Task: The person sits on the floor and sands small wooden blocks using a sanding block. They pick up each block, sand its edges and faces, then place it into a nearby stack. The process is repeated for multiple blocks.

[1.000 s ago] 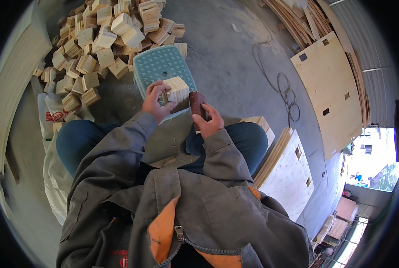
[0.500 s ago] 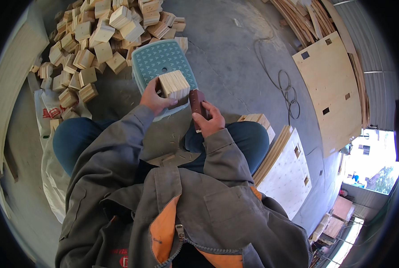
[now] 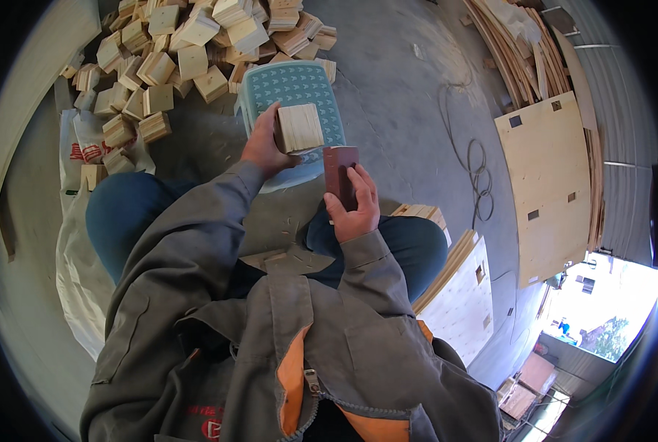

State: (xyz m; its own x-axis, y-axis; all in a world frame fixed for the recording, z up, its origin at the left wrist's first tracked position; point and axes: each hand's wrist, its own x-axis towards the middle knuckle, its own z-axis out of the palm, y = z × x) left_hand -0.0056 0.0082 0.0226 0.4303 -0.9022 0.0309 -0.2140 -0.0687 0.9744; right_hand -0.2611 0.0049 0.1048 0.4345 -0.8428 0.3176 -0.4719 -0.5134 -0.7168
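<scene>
In my left hand [image 3: 265, 149] is a pale plywood block [image 3: 300, 127], gripped at its left side with the fingers wrapped around it. The block is over the teal plastic stool [image 3: 288, 82], whose top has a raised pattern; whether it rests on the stool cannot be seen. My right hand [image 3: 357, 208] grips a reddish-brown sanding block [image 3: 339, 175], held upright just right of the plywood block, with a small gap between them. Its broad face shows, with the thumb on the left edge and the fingers on the right.
A heap of plywood blocks [image 3: 193, 62] lies beyond the stool. A white sack [image 3: 78, 243] is on the left. Plywood sheets with square holes [image 3: 458, 295] lean by my right knee, and larger sheets [image 3: 546, 184] stand farther right. A cable [image 3: 478, 177] lies coiled on the concrete floor.
The plywood block has turned, so a smoother face shows. The sanding block has swung from a narrow side to its broad face, slightly apart from the plywood. The whole view has shifted.
</scene>
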